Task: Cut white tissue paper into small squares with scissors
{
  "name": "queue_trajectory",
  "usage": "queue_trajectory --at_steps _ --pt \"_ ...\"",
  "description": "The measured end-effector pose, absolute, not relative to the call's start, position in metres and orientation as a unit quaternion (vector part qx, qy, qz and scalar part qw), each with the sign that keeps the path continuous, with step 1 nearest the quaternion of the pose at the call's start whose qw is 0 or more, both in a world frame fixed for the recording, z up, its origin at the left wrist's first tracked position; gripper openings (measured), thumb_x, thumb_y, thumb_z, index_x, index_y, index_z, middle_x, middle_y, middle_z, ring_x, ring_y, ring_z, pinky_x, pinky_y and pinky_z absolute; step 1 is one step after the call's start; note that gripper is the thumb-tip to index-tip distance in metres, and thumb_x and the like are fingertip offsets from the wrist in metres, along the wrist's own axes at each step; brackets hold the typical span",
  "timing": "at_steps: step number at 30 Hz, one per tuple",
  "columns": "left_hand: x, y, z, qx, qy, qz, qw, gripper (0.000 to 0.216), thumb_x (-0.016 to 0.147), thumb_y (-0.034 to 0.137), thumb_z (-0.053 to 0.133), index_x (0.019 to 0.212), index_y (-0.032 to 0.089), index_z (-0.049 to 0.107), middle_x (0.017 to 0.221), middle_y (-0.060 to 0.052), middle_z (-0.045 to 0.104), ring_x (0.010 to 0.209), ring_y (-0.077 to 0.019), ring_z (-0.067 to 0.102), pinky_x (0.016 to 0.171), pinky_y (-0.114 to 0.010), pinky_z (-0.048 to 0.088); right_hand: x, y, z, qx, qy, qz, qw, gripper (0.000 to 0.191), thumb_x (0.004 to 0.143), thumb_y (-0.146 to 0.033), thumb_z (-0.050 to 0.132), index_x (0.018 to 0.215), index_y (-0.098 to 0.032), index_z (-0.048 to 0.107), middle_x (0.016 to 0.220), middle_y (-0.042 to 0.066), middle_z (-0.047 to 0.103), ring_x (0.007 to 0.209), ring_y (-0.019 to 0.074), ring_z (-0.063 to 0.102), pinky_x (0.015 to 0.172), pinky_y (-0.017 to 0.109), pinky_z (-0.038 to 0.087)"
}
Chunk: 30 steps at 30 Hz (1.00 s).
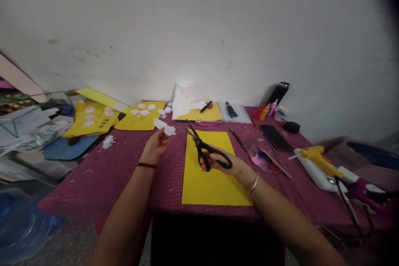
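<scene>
Between the thumb and fingers of my left hand (155,146) is a piece of white paper (164,126), its edge uneven. My right hand (222,162) holds black-handled scissors (202,146), fingers in the loops. The scissor blades are slightly apart and point up and left, a short way from the paper and not touching it. Beneath the right hand a yellow sheet (202,187) lies flat on the table. Both hands are raised over the red checked tablecloth (124,170).
Yellow sheets with pink-white flowers (143,116) lie at the back left, near crumpled white scraps (108,142). White paper (181,106) rests on a yellow stack behind. To the right are a marker (237,138), a phone (276,137), paint bottles (264,111) and a yellow glue gun (321,160).
</scene>
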State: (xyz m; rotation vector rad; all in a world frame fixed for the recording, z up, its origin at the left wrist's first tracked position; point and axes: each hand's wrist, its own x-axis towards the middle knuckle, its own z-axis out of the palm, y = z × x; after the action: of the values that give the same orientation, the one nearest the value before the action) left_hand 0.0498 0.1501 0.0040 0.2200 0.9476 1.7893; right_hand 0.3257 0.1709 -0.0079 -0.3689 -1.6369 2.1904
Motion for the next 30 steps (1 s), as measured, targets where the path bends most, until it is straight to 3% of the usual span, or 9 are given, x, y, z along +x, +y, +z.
queue_trajectory --at_steps 4,8,18,30 --pt "0.049 0.153 0.001 0.111 0.412 0.740 0.520 0.013 0.083 0.004 0.056 0.074 0.013 0.059 0.060 -0.001 0.064 0.039 -0.0035 0.048 0.032 -0.012 0.025 0.321 0.170 -0.026 -0.078 -0.545 0.818 0.163 0.058 0.079 -0.055 0.070 0.116 -0.016 0.050 0.086 0.005 0.064 0.067 0.0135 0.061 0.058 0.025 0.046" --pt "0.053 0.155 -0.005 0.139 0.433 0.745 0.488 0.006 0.075 0.007 0.065 0.076 0.012 0.061 0.065 -0.003 0.069 0.045 -0.0063 0.056 0.034 -0.013 0.028 0.325 0.165 -0.030 -0.077 -0.536 0.827 0.153 0.051 0.081 -0.052 0.070 0.110 -0.014 0.055 0.084 0.005 0.064 0.066 0.0126 0.062 0.058 0.024 0.047" --pt "0.054 0.153 -0.011 0.206 0.453 0.762 0.415 0.026 0.055 0.022 0.081 0.071 0.013 0.062 0.057 0.001 0.065 0.046 -0.0074 0.054 0.040 -0.017 0.029 0.326 0.167 -0.040 -0.103 -0.514 0.841 0.137 0.057 0.082 -0.049 0.070 0.121 -0.014 0.048 0.084 0.005 0.067 0.065 0.0139 0.064 0.057 0.025 0.048" --pt "0.058 0.149 -0.004 0.249 0.471 0.762 0.368 0.020 0.058 0.026 0.074 0.068 0.015 0.060 0.051 0.003 0.057 0.044 -0.0082 0.049 0.040 -0.019 0.027 0.327 0.167 -0.041 -0.111 -0.511 0.839 0.150 0.058 0.083 -0.051 0.068 0.125 -0.015 0.049 0.084 0.004 0.067 0.066 0.0130 0.062 0.058 0.025 0.047"
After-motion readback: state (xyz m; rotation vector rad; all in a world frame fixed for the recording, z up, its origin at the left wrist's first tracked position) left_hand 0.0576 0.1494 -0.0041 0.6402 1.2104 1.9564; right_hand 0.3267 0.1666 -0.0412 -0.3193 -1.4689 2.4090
